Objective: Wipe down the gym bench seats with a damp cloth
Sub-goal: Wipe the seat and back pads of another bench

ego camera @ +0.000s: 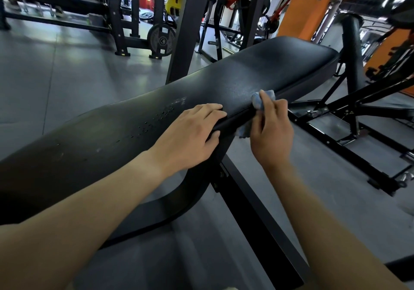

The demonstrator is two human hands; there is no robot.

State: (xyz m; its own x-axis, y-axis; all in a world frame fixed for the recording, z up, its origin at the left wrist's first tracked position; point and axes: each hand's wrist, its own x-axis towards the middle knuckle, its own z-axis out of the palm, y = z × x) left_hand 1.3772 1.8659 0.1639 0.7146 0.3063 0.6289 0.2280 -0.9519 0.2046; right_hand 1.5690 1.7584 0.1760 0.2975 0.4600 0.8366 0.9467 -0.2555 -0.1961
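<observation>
Across the middle of the frame, from lower left to upper right, runs 1 black bench (268,65). The left hand (190,133) lies on its near edge at centre, fingers flat on top, thumb against the side, holding nothing. Just right of it, the right hand (272,130) grips the blue cloth (257,100) against that edge.

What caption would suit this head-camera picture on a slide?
The right hand holds a blue cloth against the edge of the bench pad while the left hand rests on top.
</observation>
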